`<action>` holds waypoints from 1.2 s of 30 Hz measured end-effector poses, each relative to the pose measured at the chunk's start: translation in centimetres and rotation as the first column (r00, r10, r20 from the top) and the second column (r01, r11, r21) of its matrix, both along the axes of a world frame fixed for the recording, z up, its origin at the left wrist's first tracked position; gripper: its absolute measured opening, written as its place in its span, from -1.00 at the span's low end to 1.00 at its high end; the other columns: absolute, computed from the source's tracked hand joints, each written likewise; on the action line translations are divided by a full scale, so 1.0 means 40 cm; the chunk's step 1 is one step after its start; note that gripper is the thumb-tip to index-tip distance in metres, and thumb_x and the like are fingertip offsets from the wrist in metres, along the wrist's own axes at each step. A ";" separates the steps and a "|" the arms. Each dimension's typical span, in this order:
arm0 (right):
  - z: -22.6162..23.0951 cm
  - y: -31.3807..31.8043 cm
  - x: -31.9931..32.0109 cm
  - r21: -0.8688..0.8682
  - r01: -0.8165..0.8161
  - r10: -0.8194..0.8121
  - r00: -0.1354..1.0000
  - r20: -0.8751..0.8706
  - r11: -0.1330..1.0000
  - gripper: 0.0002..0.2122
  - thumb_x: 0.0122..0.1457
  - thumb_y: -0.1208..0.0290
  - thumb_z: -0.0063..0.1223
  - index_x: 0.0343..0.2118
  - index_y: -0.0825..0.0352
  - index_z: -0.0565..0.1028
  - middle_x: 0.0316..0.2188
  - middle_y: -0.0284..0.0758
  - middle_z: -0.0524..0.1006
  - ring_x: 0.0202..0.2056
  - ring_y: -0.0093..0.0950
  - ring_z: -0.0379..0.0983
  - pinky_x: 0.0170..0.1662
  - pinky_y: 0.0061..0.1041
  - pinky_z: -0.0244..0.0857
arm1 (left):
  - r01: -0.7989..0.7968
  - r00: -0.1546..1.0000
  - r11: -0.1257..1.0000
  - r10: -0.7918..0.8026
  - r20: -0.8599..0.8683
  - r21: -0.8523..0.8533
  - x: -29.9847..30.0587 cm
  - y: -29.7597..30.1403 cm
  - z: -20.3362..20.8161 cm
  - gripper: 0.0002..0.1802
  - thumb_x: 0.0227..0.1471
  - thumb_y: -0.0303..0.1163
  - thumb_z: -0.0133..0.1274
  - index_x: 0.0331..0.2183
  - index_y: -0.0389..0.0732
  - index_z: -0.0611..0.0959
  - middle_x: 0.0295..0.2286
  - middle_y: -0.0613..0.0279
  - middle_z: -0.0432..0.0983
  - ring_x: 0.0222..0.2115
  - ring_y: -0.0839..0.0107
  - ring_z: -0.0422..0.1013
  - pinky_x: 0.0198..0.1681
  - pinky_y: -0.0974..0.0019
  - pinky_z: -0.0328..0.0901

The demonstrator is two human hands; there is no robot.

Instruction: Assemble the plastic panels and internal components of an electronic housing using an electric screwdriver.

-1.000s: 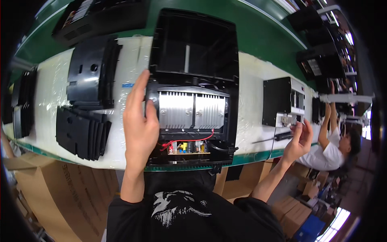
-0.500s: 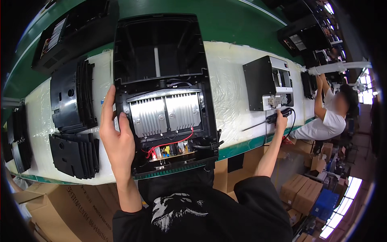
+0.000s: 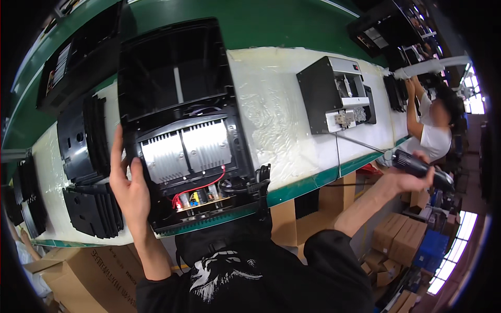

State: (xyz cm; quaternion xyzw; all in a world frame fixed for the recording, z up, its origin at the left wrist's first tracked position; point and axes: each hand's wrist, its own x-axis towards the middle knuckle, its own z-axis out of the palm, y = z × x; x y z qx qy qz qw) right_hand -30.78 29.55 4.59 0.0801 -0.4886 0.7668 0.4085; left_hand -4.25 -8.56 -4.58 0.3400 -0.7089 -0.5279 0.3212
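Note:
A large black plastic housing (image 3: 209, 62) lies open in front of me. Inside it are two silver finned heat sinks (image 3: 164, 158), a red wire (image 3: 206, 184) and a small circuit board. My left hand (image 3: 130, 195) grips its left edge, the thumb over the rim and the fingers along the outer side. Out to the right, my right hand (image 3: 409, 180) is wrapped around a black electric screwdriver (image 3: 407, 161). Its long thin shaft points left, with the tip at the front of a black and grey screw feeder (image 3: 315, 88).
Stacked black panels (image 3: 81, 141) stand on the bench (image 3: 266, 109) to the left, more panels (image 3: 91, 208) nearer me. Cardboard boxes (image 3: 94, 276) line the near edge below. A co-worker (image 3: 436, 117) in a white shirt works at the far right. Black units stand on the green surface behind.
My right hand has moved right and toward me with the screwdriver, whose tip is now at the feeder. My left hand stays on the housing. The view has shifted, so the housing appears farther left.

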 end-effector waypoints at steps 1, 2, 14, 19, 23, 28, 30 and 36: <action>0.044 -0.065 0.030 -0.006 0.042 -0.042 0.992 -0.122 0.999 -0.72 0.01 0.18 -0.14 -0.42 0.34 0.36 -0.50 -0.27 0.44 -0.45 -0.42 0.41 -0.28 -0.53 0.30 | 0.016 1.000 0.999 -0.016 -0.005 -0.046 -0.002 -0.004 -0.013 -0.39 -0.09 -0.71 -0.26 0.08 -0.21 0.28 0.06 0.12 0.19 -0.15 0.49 0.32 -0.13 0.53 0.18; 0.072 -0.087 0.043 -0.014 0.093 -0.094 0.986 -0.137 0.996 -0.72 0.02 0.17 -0.15 -0.45 0.34 0.35 -0.51 -0.27 0.43 -0.50 -0.42 0.39 -0.33 -0.52 0.29 | 0.007 1.000 1.000 -0.007 -0.018 -0.010 -0.001 0.001 -0.007 -0.39 -0.09 -0.70 -0.26 0.08 -0.21 0.27 0.06 0.10 0.18 -0.13 0.48 0.31 -0.12 0.52 0.17; 0.032 -0.051 0.018 0.332 0.114 -0.052 0.980 -0.191 0.936 -0.28 -0.07 -0.44 -0.49 -0.63 0.32 0.27 -0.78 -0.33 0.27 -0.72 -0.47 0.23 -0.58 -0.54 0.19 | 0.046 0.998 0.999 -0.047 -0.036 -0.024 -0.004 -0.010 -0.015 -0.36 -0.16 -0.67 -0.23 0.07 -0.33 0.24 0.10 0.07 0.10 0.15 0.26 -0.01 0.16 0.30 -0.09; -0.022 -0.040 -0.035 0.360 -0.036 0.090 0.987 -0.134 0.932 -0.31 -0.05 -0.40 -0.41 -0.60 0.32 0.32 -0.72 -0.34 0.29 -0.68 -0.46 0.25 -0.50 -0.48 0.15 | 0.045 0.998 0.997 -0.047 -0.031 -0.059 -0.003 -0.019 -0.020 -0.25 -0.35 -0.73 -0.29 0.05 -0.38 0.25 0.09 0.03 0.11 0.15 0.25 -0.02 0.18 0.31 -0.14; 0.002 -0.022 -0.080 0.464 -0.316 0.363 0.932 -0.012 0.827 -0.37 -0.02 -0.33 -0.34 -0.57 0.31 0.35 -0.66 -0.34 0.33 -0.65 -0.47 0.27 -0.47 -0.49 0.15 | 0.009 1.000 1.000 -0.010 -0.023 -0.011 -0.009 -0.013 -0.009 -0.19 -0.43 -0.75 -0.33 0.05 -0.39 0.25 0.08 0.04 0.12 0.15 0.25 0.00 0.12 0.39 -0.02; 0.049 -0.105 -0.199 0.469 -0.359 0.332 0.932 0.143 0.807 -0.47 0.05 -0.16 -0.24 -0.55 0.36 0.31 -0.63 -0.34 0.33 -0.59 -0.45 0.25 -0.45 -0.51 0.12 | -0.050 0.998 0.999 0.050 -0.047 0.000 -0.008 0.014 -0.009 -0.21 -0.42 -0.77 -0.32 0.03 -0.40 0.28 0.07 0.05 0.16 0.12 0.27 0.06 -0.07 0.53 0.15; 0.061 -0.175 -0.220 0.506 -0.340 0.339 0.936 0.097 0.793 -0.62 0.11 0.03 -0.18 -0.39 0.36 0.27 -0.63 -0.27 0.35 -0.64 -0.44 0.27 -0.54 -0.49 0.19 | -0.057 0.996 0.998 0.056 -0.067 -0.017 0.006 0.028 -0.025 -0.24 -0.41 -0.78 -0.32 0.01 -0.40 0.30 0.05 0.07 0.19 0.11 0.27 0.07 -0.06 0.50 0.15; 0.066 -0.267 -0.238 0.620 -0.363 0.341 0.926 0.159 0.696 -0.76 0.17 0.23 -0.17 -0.26 0.29 0.19 -0.63 -0.23 0.37 -0.69 -0.45 0.29 -0.64 -0.51 0.21 | -0.071 0.987 0.992 0.085 -0.139 0.100 0.009 0.045 -0.021 -0.29 -0.40 -0.77 -0.29 -0.02 -0.40 0.35 0.04 0.04 0.20 0.08 0.32 0.11 -0.01 0.51 0.09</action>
